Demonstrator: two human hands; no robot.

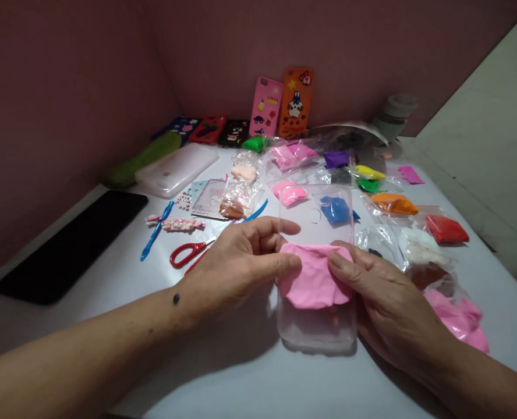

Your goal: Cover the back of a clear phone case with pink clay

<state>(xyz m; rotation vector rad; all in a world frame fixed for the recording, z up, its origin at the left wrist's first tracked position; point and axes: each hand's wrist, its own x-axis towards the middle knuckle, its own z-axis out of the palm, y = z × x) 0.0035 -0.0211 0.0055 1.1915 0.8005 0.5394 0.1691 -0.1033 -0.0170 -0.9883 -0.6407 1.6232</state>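
Here at the near end, the bare lower part of the clear phone case [315, 334] tilts over the white table [223, 378]; whether its bottom edge touches down, I can't tell. Just above it, across the middle of the case, lies my pink clay [313, 288], its lower edge ragged. My left hand [250, 253] pinches the clay's upper left corner, thumb on top; my right hand [385, 297] grasps the case's right side, thumb pressed on the clay. Push too hard with either thumb and the sheet could thin or tear; pull unevenly and it could wrinkle more or skew. A loose right grip might let the case twist. Off beyond my left hand sit the red scissors [200, 248]; a sweeping elbow could knock them. Farthest back, the decorated pink case [266, 107] and orange case [297, 102] lean against the wall [328, 41].
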